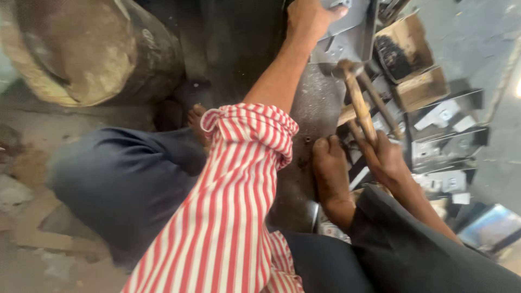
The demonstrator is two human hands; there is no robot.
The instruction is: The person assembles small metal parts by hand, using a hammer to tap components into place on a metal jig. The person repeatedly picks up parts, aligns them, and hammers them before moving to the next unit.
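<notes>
Hammer (358,97) gripped by wooden handle in right hand (385,157), fingers wrapped round it, head up near metal sheet (347,32). Sheet pressed down by left hand (309,19), fingers curled over its edge.

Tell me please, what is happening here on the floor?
A person sits low on the ground, in a red-and-white striped shirt. The right hand grips a wooden-handled hammer, its head raised near a grey metal sheet. The left hand reaches forward and presses on that sheet. A bare foot rests on the floor beside the hammer hand. Bent metal brackets and a small cardboard box lie to the right; a large rusty drum stands at the upper left.
</notes>
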